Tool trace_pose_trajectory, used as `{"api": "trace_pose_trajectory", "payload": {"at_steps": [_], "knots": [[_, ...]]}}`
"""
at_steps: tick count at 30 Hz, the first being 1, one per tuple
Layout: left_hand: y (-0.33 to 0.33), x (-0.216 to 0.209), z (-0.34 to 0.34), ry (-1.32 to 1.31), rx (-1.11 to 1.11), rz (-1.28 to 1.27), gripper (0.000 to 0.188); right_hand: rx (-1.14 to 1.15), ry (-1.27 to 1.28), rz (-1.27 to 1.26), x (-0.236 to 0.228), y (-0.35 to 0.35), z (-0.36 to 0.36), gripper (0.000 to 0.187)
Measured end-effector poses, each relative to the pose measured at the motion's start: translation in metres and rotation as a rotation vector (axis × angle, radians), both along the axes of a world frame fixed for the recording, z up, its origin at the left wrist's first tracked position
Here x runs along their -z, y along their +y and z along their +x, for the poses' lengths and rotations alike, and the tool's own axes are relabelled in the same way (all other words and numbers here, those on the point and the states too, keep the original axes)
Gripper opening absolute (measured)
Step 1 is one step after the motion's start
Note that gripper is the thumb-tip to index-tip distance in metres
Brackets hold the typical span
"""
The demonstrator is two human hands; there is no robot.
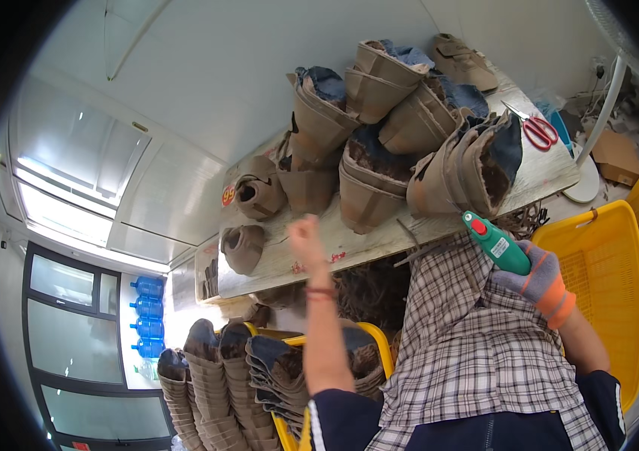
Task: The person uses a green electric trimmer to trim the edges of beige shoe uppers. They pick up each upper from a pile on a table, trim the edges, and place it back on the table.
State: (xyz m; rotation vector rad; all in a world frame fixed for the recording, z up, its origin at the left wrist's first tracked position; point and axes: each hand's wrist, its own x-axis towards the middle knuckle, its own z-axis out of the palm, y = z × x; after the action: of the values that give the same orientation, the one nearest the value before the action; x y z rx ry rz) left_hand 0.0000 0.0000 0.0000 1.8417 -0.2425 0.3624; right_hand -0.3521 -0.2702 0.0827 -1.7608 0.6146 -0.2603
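My right hand (536, 279), in a grey and orange glove, grips a green handheld power tool (501, 246) with a red button; its tip points at the table. My bare left hand (306, 240), a red cord at the wrist, is closed like a fist over the table's near edge; any small thing inside is hidden. Just beyond it, brown shoe uppers (306, 188) stand on the table. A nested stack of fur-lined uppers (440, 184) with blue inner sides lies closest to the tool tip. Two single uppers (244, 249) sit at the left end.
Red-handled scissors (539, 134) lie on the worn table (552, 177) at the right. Yellow baskets (598, 248) stand to my right. Tall stacks of uppers (210, 376) rise at lower left, by another yellow basket (380, 342). Dark scraps (372, 293) hang below the table edge.
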Motion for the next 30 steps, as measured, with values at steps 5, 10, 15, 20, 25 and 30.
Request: {"api": "trace_pose_trajectory", "payload": {"at_steps": [5, 10, 15, 20, 25, 30], "knots": [[-0.083, 0.037, -0.049, 0.385, 0.397, -0.535, 0.035, -0.010, -0.035, 0.035, -0.003, -0.005, 0.007, 0.053], [-0.094, 0.015, -0.040, 0.286, 0.429, -0.558, 0.037, 0.008, -0.010, -0.224, 0.012, -0.009, -0.004, 0.059], [0.006, -0.034, -0.064, 0.241, 0.194, -0.519, 0.025, -0.035, -0.029, -0.296, 0.007, -0.005, 0.001, 0.052], [0.076, -0.104, -0.109, 0.631, 0.321, -1.038, 0.038, -0.163, -0.118, -0.632, -0.005, -0.002, 0.009, 0.051], [0.106, -0.101, -0.133, 0.881, 0.238, -1.164, 0.037, -0.211, -0.426, -0.984, 0.006, 0.000, 0.016, 0.057], [0.096, -0.091, -0.148, 1.009, 0.318, -1.278, 0.038, -0.252, -0.478, -1.177, 0.022, -0.014, 0.003, 0.068]]}}
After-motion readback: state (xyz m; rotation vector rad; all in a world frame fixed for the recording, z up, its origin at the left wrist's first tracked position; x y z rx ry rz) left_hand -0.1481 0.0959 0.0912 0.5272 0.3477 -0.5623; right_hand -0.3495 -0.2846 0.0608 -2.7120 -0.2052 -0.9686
